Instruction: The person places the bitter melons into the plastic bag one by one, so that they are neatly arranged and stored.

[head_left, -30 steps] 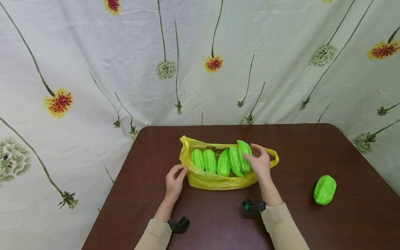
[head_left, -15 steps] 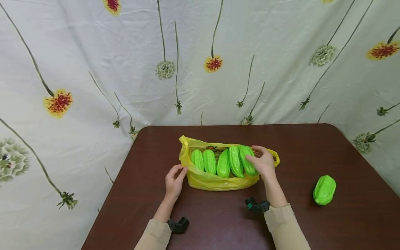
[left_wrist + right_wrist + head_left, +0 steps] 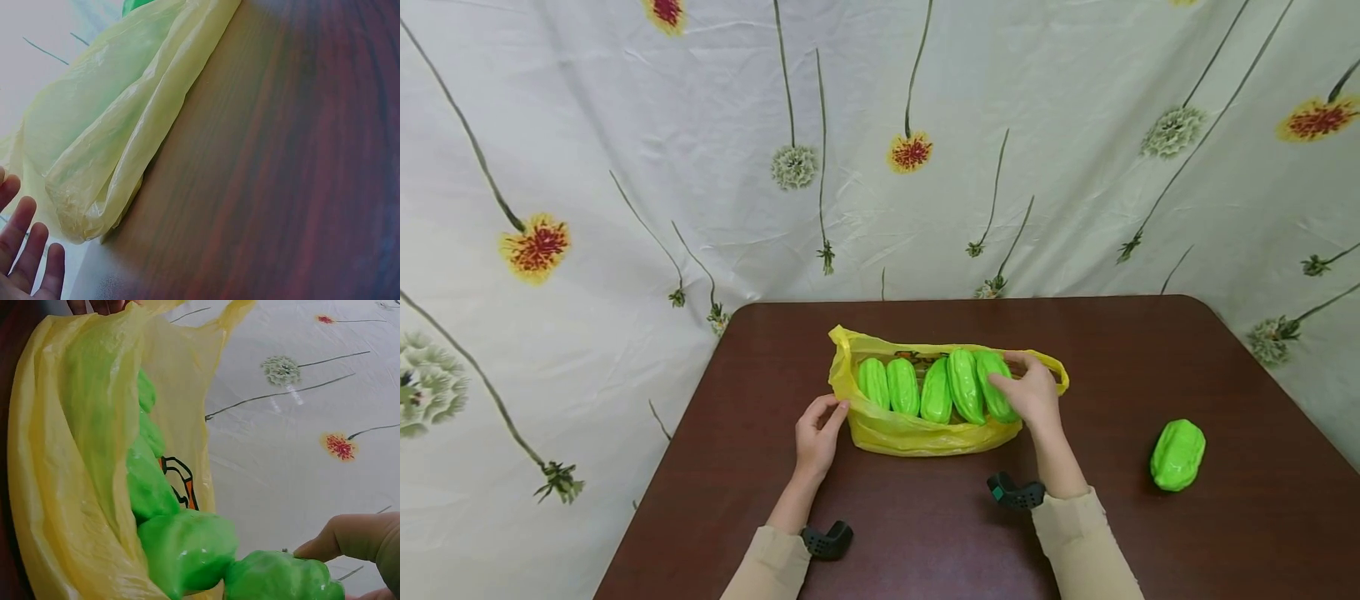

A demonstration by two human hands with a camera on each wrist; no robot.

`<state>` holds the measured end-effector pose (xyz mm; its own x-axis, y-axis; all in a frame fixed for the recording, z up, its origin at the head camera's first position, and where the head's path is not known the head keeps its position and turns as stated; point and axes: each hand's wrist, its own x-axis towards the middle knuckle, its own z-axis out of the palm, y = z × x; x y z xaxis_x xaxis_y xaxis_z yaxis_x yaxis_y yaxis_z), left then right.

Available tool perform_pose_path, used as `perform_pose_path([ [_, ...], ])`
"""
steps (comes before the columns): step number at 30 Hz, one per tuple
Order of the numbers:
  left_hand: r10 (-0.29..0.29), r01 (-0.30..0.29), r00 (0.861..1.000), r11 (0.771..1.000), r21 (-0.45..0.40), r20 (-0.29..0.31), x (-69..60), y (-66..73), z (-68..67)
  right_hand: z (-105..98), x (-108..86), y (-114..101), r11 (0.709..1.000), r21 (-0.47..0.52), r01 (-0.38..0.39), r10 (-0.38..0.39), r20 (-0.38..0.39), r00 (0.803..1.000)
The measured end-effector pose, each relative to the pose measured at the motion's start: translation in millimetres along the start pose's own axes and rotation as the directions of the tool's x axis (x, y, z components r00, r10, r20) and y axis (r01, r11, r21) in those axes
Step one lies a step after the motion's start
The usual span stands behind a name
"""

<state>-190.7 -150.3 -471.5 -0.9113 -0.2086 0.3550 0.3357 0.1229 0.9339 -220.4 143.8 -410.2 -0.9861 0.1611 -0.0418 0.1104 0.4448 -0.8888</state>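
Observation:
A yellow plastic bag (image 3: 917,438) lies with its mouth spread on the table, holding a row of glossy, ridged green bell peppers (image 3: 903,388). At the bag's left corner my left hand (image 3: 817,437) pinches the rim between thumb and finger; its other fingers (image 3: 24,240) stand apart in the left wrist view. My right hand (image 3: 1032,390) grips the rightmost pepper (image 3: 996,387) inside the bag's right end, thumb on the near side. In the right wrist view that pepper (image 3: 281,578) touches its neighbour (image 3: 190,547). The bag wall partly covers the peppers' lower parts.
One more green bell pepper (image 3: 1178,455) lies alone on the dark brown table (image 3: 925,533), right of the bag. The bag's yellow handle loop (image 3: 1060,372) sticks out past my right hand. Behind the table hangs a white flower-patterned cloth (image 3: 715,125).
My right hand has lowered the rightmost pepper and shifted it right, beside the others in the bag. Over the last half second it barely moves. My left hand stays at the bag's corner.

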Motion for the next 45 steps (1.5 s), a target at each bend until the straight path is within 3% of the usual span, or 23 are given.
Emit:
perform_pose_path([
  [10, -0.01, 0.01, 1.0, 1.0, 0.001, 0.004, -0.6, 1.5, -0.1, 18, 8.7, 9, 0.991, 0.123, 0.056, -0.047, -0.071, 0.996],
  [20, -0.021, 0.021, 1.0, 1.0, 0.004, 0.005, -0.5, 2.6, 0.4, 32, 13.3, 18, 0.956, 0.261, 0.134, -0.095, -0.157, 0.983],
  [32, -0.016, 0.016, 1.0, 1.0, -0.003, 0.0, -0.5, 2.2, 0.8, 28, 14.9, 17, 0.944, 0.313, 0.102, -0.083, -0.074, 0.994],
  [45, -0.024, 0.024, 1.0, 1.0, 0.014, 0.006, -0.7, 2.3, 0.1, 23, 15.2, 20, 0.951, 0.301, 0.074, -0.059, -0.061, 0.996],
])
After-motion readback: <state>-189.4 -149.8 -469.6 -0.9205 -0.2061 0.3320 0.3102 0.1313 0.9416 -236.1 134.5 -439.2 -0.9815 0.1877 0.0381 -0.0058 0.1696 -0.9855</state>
